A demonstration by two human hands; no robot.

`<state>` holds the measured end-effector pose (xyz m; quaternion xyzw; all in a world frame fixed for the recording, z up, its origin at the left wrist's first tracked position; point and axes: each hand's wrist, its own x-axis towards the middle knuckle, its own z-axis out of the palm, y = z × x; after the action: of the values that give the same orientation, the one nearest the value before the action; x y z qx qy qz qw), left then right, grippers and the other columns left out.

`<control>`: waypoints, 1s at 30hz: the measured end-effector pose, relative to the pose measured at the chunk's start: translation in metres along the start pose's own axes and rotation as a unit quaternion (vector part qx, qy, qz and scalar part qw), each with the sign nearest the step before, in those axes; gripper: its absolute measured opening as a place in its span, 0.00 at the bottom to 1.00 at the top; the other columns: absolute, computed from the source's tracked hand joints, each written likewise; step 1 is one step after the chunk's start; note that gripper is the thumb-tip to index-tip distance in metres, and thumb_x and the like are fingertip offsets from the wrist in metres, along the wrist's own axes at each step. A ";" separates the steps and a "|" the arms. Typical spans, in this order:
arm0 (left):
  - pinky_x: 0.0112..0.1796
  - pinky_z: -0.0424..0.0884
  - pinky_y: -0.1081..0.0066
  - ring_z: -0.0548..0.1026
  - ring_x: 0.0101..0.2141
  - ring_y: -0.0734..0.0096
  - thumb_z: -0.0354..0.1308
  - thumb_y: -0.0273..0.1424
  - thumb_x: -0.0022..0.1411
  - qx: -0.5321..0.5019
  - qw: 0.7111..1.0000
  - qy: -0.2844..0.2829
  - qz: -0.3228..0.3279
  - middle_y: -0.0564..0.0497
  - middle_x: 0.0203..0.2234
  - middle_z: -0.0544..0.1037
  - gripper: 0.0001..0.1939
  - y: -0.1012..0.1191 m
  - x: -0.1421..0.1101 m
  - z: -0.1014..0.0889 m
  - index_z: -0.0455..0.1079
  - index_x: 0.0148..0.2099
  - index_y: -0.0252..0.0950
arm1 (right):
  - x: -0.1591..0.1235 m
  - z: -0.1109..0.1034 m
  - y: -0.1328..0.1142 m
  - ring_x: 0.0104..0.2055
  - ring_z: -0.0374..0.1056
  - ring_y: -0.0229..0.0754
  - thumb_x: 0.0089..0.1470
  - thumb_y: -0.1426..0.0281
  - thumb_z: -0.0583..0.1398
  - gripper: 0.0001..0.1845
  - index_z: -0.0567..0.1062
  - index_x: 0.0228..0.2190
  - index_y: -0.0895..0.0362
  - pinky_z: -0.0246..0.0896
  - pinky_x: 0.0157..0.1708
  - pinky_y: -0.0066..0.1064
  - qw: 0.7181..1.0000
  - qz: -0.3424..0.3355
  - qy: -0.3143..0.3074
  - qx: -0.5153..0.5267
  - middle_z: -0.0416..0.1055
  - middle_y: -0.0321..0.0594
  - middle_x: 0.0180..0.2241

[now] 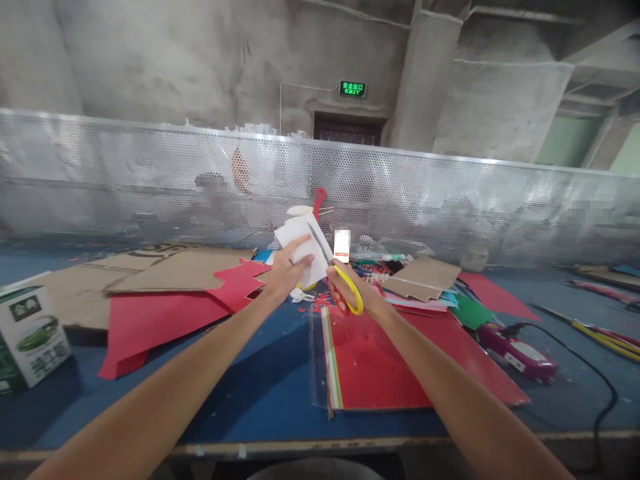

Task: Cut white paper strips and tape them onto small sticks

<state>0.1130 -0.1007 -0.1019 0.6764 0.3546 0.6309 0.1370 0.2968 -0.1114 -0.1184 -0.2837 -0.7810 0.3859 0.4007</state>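
White paper is held up above the table by my left hand, thumb and fingers closed on it. In my right hand is a pair of scissors with yellow and red handles. Their dark blades lie along the white paper, pointing up and left; whether they cut into it I cannot tell. Below the right hand rests a stack of coloured sheets with red on top, in a clear sleeve. Small red scraps and a white cut-out lie just below the paper.
Cardboard and red paper lie on the left, with a carton at the edge. To the right are more cardboard, a purple device with a black cable, and yellow-handled tools. A perforated metal screen stands behind.
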 end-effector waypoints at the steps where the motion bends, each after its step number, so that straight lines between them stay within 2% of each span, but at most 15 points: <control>1: 0.44 0.73 0.64 0.75 0.42 0.62 0.61 0.37 0.57 -0.001 1.000 -0.002 -0.002 0.46 0.47 0.77 0.26 0.000 0.000 0.000 0.69 0.57 0.37 | 0.000 0.001 -0.001 0.11 0.54 0.29 0.55 0.44 0.51 0.24 0.58 0.31 0.53 0.51 0.07 0.20 1.000 -0.005 0.003 0.001 0.57 0.25 0.18; 7: 0.46 0.72 0.64 0.74 0.46 0.61 0.61 0.36 0.57 0.005 1.000 -0.003 0.011 0.45 0.51 0.75 0.24 0.001 0.001 -0.001 0.70 0.56 0.37 | 0.002 0.001 0.005 0.11 0.54 0.29 0.54 0.44 0.53 0.24 0.58 0.31 0.53 0.51 0.07 0.20 1.000 -0.004 0.010 -0.003 0.58 0.26 0.18; 12: 0.45 0.72 0.65 0.75 0.44 0.62 0.60 0.36 0.57 0.012 0.999 -0.038 0.008 0.47 0.49 0.76 0.25 0.000 0.001 -0.001 0.69 0.56 0.37 | 0.006 -0.001 0.011 0.10 0.54 0.30 0.52 0.41 0.51 0.27 0.57 0.32 0.53 0.49 0.06 0.20 0.999 0.016 0.015 0.028 0.57 0.25 0.17; 15: 0.42 0.73 0.66 0.75 0.41 0.63 0.60 0.37 0.57 0.007 0.998 -0.064 0.008 0.47 0.48 0.76 0.25 0.001 0.001 0.000 0.68 0.57 0.37 | 0.005 -0.002 0.009 0.10 0.53 0.30 0.52 0.40 0.49 0.29 0.58 0.35 0.53 0.49 0.06 0.20 0.999 0.010 0.026 0.043 0.56 0.24 0.17; 19: 0.44 0.72 0.64 0.75 0.42 0.62 0.60 0.37 0.57 0.004 0.997 -0.070 0.013 0.46 0.45 0.77 0.26 0.003 0.001 0.000 0.68 0.57 0.36 | 0.004 -0.003 0.002 0.09 0.52 0.30 0.53 0.40 0.49 0.29 0.60 0.37 0.54 0.47 0.06 0.19 0.999 0.003 0.033 0.022 0.54 0.24 0.15; 26: 0.40 0.73 0.66 0.75 0.41 0.62 0.59 0.38 0.56 -0.003 0.996 -0.090 -0.018 0.45 0.47 0.76 0.29 0.002 0.001 -0.002 0.65 0.60 0.36 | 0.001 -0.007 -0.008 0.11 0.51 0.28 0.51 0.41 0.53 0.28 0.58 0.30 0.54 0.49 0.07 0.20 0.997 0.031 0.070 -0.011 0.55 0.26 0.18; 30: 0.42 0.71 0.67 0.74 0.43 0.62 0.59 0.35 0.56 0.018 0.994 -0.102 -0.021 0.46 0.49 0.75 0.25 -0.001 0.005 -0.005 0.69 0.56 0.36 | 0.000 -0.012 -0.012 0.10 0.52 0.30 0.53 0.41 0.52 0.27 0.59 0.30 0.54 0.47 0.07 0.21 0.995 0.038 0.078 -0.038 0.55 0.27 0.17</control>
<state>0.1081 -0.0977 -0.0979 0.7318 0.3641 0.5492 0.1738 0.3056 -0.1130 -0.1037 -0.3577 -0.7502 0.3475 0.4342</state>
